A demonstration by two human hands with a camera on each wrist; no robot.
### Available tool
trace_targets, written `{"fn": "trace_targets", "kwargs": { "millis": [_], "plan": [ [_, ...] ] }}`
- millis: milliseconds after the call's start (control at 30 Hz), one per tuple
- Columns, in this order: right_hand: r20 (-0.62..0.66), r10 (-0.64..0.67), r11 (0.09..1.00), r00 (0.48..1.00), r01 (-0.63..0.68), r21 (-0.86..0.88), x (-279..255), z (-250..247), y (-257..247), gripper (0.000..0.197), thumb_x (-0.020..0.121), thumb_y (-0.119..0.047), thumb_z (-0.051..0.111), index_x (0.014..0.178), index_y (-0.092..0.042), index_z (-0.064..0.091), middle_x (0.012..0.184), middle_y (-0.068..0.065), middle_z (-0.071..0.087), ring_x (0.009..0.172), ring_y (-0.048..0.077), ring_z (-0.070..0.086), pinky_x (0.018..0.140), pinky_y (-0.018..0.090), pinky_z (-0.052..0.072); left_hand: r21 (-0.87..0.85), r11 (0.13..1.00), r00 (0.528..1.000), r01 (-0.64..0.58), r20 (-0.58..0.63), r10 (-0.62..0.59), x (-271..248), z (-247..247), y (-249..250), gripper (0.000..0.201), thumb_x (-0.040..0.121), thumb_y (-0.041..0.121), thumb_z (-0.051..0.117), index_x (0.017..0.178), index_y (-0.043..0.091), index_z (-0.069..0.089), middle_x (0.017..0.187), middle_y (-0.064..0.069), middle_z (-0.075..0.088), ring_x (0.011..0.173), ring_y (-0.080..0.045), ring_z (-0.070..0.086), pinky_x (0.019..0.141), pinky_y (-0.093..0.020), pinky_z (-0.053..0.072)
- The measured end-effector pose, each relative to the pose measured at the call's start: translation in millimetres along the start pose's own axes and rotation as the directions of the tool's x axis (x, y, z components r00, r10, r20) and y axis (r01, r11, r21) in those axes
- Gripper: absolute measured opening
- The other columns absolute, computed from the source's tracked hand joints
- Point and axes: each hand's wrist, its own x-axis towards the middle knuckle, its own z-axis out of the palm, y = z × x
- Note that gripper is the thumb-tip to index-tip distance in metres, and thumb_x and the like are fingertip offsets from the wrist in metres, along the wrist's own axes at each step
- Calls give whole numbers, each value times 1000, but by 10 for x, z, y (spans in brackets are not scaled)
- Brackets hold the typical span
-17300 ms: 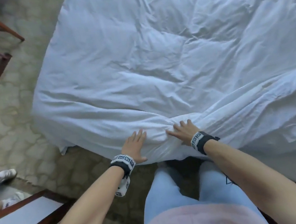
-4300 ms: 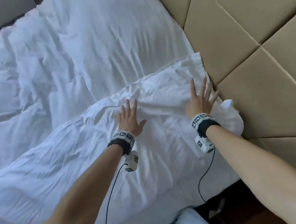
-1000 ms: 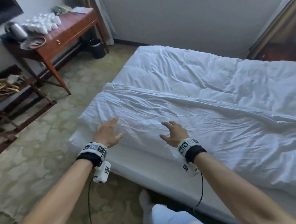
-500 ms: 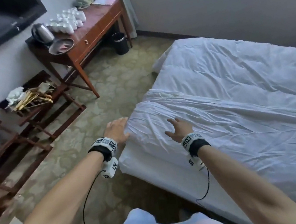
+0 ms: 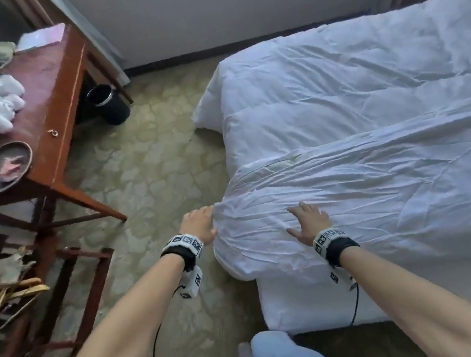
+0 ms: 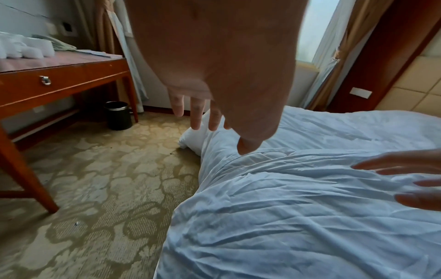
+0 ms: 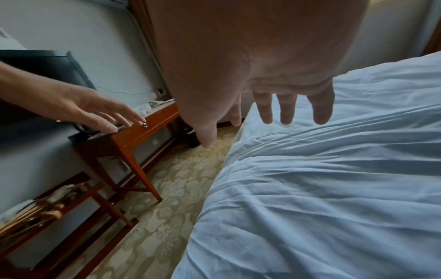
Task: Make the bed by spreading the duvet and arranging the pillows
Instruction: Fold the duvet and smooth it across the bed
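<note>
duvet (image 5: 364, 191): white | carpet (image 5: 153, 174): beige, blotchy pattern | desk (image 5: 46, 92): reddish-brown | bin (image 5: 109, 105): black

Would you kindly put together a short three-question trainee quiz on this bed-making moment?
1. True or false: the right hand lies with spread fingers on top of the duvet.
2. Where is the left hand? A) on the wooden desk B) at the duvet's corner by the bed's edge C) on the black bin
3. Fill in: the black bin stands on the carpet beside the ____.

Key
1. True; the fingers are straight, gripping nothing.
2. B; its fingers are open at the corner, and whether they touch the cloth is unclear.
3. wooden desk
</note>
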Motion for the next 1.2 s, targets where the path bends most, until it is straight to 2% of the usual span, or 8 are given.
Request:
{"fn": "trace_targets", "kwargs": {
  "millis": [433, 633, 767, 833, 967, 1033, 1100, 1200],
  "plan": [
    [81, 161, 987, 984, -162, 3, 2089, 211, -707, 56, 103, -37, 54, 154, -30, 33, 166, 6, 23, 152, 31, 20, 119, 58, 26, 74, 939, 928, -335, 201, 315, 2421, 715, -595, 38, 98, 27, 51, 134, 15, 48, 133, -7, 58, 119, -32, 55, 99, -44, 42],
    [-116, 311, 944, 943, -320, -76, 2827, 613, -728, 63, 89, -5, 64, 143, -30, 43, 154, 8, 41, 134, 33, 44, 98, 50, 47, 8, 930, 901, -366, 252, 353, 3501, 1549, -681, 30, 96, 26, 46, 123, 35, 56, 120, 3, 66, 108, -29, 63, 96, -54, 42],
    [-266, 311, 929, 913, -351, -120, 2959, 795, -714, 40, 76, 0, 75, 109, -21, 66, 127, 12, 59, 111, 35, 55, 79, 45, 48, -204, 903, 877, -377, 236, 420, 3655, 1909, -595, 36, 98, 25, 56, 135, 23, 54, 132, 2, 60, 114, -30, 60, 92, -43, 48],
    [-443, 269, 948, 855, -317, -36, 2926, 782, -700, 29, 78, -4, 80, 100, -18, 67, 118, 10, 63, 99, 35, 58, 71, 43, 47, -294, 898, 900, -327, 194, 391, 3619, 1945, -547, 32, 96, 19, 59, 128, 24, 59, 126, 0, 64, 107, -30, 64, 88, -40, 50],
    [-616, 255, 962, 745, -259, 86, 2952, 509, -722, 21, 88, -5, 70, 103, -18, 64, 134, 4, 58, 108, 35, 54, 76, 44, 48, -366, 898, 967, -246, -34, 251, 3635, 1746, -544, 25, 87, 4, 54, 98, 23, 66, 95, -1, 67, 89, -29, 65, 75, -39, 46],
    [-589, 268, 960, 762, -262, 98, 3104, 422, -685, 26, 86, -3, 72, 102, -19, 61, 141, 8, 54, 115, 36, 51, 82, 48, 50, -350, 913, 973, -209, -165, 160, 3741, 1626, -619, 15, 88, 7, 58, 94, 20, 64, 90, -3, 64, 85, -31, 62, 72, -41, 44],
    [-443, 265, 960, 857, -279, 35, 3324, 413, -614, 29, 91, -11, 71, 114, -22, 58, 155, 12, 40, 134, 39, 41, 100, 61, 44, -343, 926, 981, -156, -166, 104, 3882, 1600, -695, 4, 95, 18, 59, 98, 18, 62, 95, -5, 62, 90, -32, 60, 74, -43, 44],
    [-47, 241, 965, 969, -244, -93, 3645, 393, -450, 65, 100, -45, 55, 156, -40, 22, 169, 0, 14, 156, 30, 7, 116, 72, 0, -409, 903, 974, -131, 117, 194, 4101, 1830, -737, 47, 83, 19, 69, 126, 19, 49, 122, -7, 55, 116, -32, 54, 95, -45, 44]
  ]
}}
